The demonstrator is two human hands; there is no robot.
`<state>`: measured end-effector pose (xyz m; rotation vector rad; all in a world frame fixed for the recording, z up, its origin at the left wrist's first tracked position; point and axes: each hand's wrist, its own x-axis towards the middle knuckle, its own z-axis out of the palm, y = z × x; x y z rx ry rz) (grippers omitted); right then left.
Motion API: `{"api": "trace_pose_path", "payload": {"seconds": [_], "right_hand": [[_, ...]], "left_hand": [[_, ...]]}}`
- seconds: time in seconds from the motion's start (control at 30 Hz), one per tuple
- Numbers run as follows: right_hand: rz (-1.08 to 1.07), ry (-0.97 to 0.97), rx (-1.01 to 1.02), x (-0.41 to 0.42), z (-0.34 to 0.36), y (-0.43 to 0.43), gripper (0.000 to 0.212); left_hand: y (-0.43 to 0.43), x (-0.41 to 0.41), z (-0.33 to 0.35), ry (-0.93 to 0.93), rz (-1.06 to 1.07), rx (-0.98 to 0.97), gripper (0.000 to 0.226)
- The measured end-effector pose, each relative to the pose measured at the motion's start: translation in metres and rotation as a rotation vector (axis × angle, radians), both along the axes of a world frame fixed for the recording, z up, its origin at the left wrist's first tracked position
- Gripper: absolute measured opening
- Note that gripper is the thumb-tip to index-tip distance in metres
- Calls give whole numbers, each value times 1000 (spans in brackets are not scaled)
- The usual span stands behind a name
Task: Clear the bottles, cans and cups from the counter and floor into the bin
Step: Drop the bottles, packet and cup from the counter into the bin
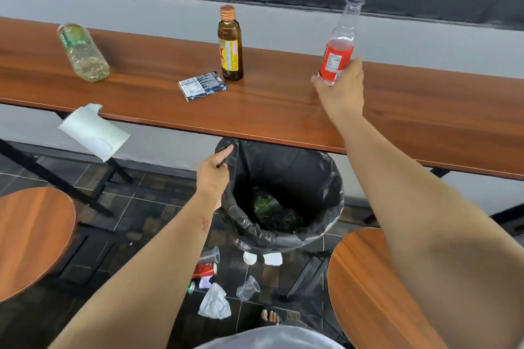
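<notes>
You get soft, even daylight with faint shadows; the counter (283,99) shows only a mild sheen. Its edge bows from wide-angle distortion, and below it the floor is dimmer and slightly soft.

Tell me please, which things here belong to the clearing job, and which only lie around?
For the job: red-label bottle in the right hand, brown bottle, lying plastic bottle, floor cups and red can, bin.

Just lying about: flat packet, crumpled paper, stools.
</notes>
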<state>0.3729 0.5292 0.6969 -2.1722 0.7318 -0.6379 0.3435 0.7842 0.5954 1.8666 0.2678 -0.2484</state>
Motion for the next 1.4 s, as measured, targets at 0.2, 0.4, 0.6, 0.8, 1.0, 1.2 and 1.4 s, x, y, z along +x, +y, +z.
{"api": "trace_pose_path", "payload": {"seconds": [0.2, 0.4, 0.6, 0.8, 1.0, 1.2, 1.4], "right_hand": [[11, -92, 123, 33, -6, -15, 81], [-12, -177, 119, 40, -12, -9, 60], [87, -197, 77, 16, -16, 29, 63], [253, -133, 101, -27, -6, 94, 53], [452, -22, 76, -77, -3, 170, 46], [681, 401, -194, -109, -50, 223, 56], [801, 893, -434, -123, -108, 254, 72]], "left_hand": [[-4, 9, -5, -21, -12, 17, 52], [5, 9, -8, -14, -1, 22, 51], [27, -1, -6, -11, 9, 16, 50], [75, -18, -7, 6, 63, -40, 53], [136, -40, -5, -39, 136, -107, 52], [186, -57, -3, -46, 169, -148, 57], [211, -71, 7, -65, 128, -181, 52]]}}
